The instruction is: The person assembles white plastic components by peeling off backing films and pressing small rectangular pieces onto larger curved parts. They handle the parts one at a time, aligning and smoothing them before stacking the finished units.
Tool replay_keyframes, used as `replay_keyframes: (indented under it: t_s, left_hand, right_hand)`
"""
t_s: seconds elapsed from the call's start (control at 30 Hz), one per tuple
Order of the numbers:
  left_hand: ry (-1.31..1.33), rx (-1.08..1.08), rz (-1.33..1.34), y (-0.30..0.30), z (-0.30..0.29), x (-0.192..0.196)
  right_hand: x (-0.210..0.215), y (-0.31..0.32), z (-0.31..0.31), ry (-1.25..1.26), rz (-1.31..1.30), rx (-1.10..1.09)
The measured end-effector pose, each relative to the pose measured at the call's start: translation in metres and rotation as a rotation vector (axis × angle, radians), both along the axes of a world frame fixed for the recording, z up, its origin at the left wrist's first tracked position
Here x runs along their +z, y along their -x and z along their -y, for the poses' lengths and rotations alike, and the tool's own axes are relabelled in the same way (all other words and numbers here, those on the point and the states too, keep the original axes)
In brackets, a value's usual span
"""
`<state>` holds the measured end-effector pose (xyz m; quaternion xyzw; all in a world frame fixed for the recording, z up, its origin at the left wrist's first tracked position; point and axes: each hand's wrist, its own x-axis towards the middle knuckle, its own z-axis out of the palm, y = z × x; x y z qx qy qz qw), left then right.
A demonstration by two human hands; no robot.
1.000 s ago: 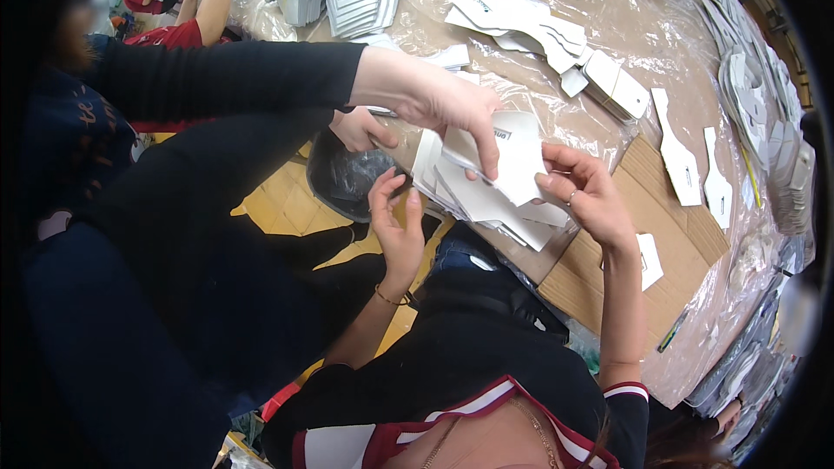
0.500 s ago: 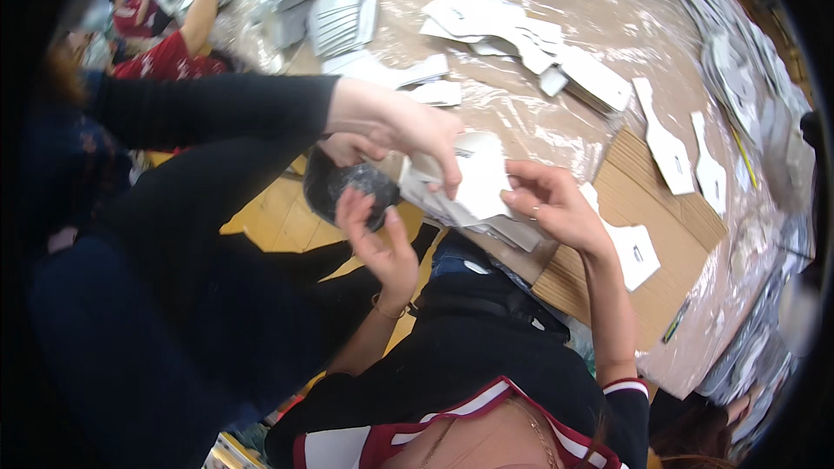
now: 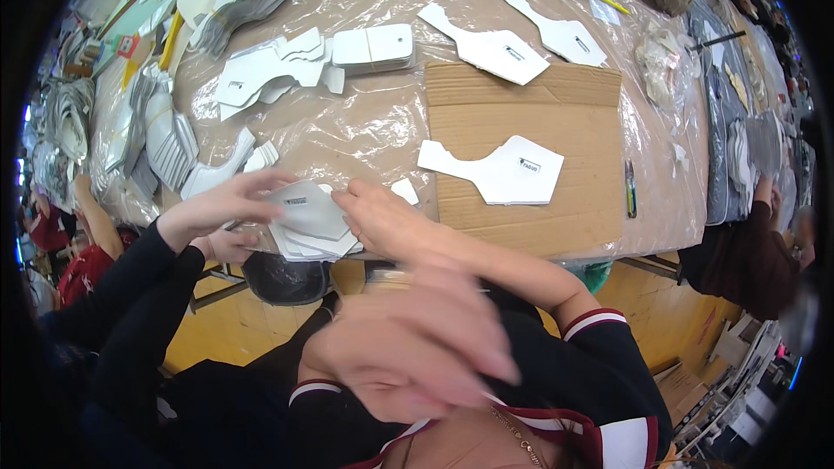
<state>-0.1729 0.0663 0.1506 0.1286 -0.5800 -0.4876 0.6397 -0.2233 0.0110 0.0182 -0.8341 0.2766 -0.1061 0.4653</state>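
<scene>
My right hand point(image 3: 382, 215) reaches across to the table's near edge. Its fingers are closed on the right edge of a white flat cut-out piece point(image 3: 313, 213) with a small dark printed mark. More white pieces point(image 3: 317, 247) lie stacked under it. A co-worker's hand point(image 3: 228, 205) in a black sleeve touches the same piece from the left, and the other hand point(image 3: 230, 244) is just below. Close to the camera, my left hand point(image 3: 417, 339) is raised and smeared by motion, so its fingers cannot be read.
A white paddle-shaped piece point(image 3: 512, 171) lies on a cardboard sheet point(image 3: 521, 104). Two similar pieces point(image 3: 499, 54) point(image 3: 565, 33) rest beyond it. Banded white stacks point(image 3: 373, 48) stand at the back left. A slim cutter point(image 3: 631, 189) lies beside the cardboard. A black bin point(image 3: 287, 278) is below the table edge.
The view has swung, bringing the cardboard toward the middle. My left hand has risen toward the camera from beside the stack. My right hand stays at the stack's right edge.
</scene>
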Motion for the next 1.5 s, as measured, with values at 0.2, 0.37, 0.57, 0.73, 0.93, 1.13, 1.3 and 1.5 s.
replay_keyframes:
  t_s: [0.2,0.37,0.57,0.73,0.93,1.13,1.3,1.5]
  left_hand:
    - [-0.36,-0.997,-0.401,0.075,0.022,0.032]
    - [-0.491,-1.346,-0.733,0.119,0.018,0.052]
    - [-0.439,-1.304,-0.73,0.122,0.024,0.053]
    - [-0.377,-1.199,-0.659,0.106,0.04,0.061]
    - [-0.432,-1.13,-0.752,0.074,0.036,0.063]
    - [-0.328,-1.094,-0.77,0.063,0.038,0.046]
    - [-0.274,-0.996,-0.762,0.055,0.038,0.045]
    - [-0.192,-0.849,-0.658,0.037,0.042,0.055]
  right_hand:
    - [0.0,0.008,-0.01,0.208,-0.039,-0.053]
    - [-0.005,0.012,-0.014,0.24,-0.023,-0.05]
    - [-0.004,0.017,-0.011,0.227,0.02,-0.018]
    - [0.003,0.016,-0.002,0.14,-0.005,0.037]
    - [0.014,0.012,0.004,0.138,-0.078,0.111]
    - [0.021,0.011,0.006,0.15,-0.1,0.126]
    - [0.021,0.009,0.007,0.168,-0.127,0.138]
    - [0.027,0.008,0.011,0.135,-0.167,0.161]
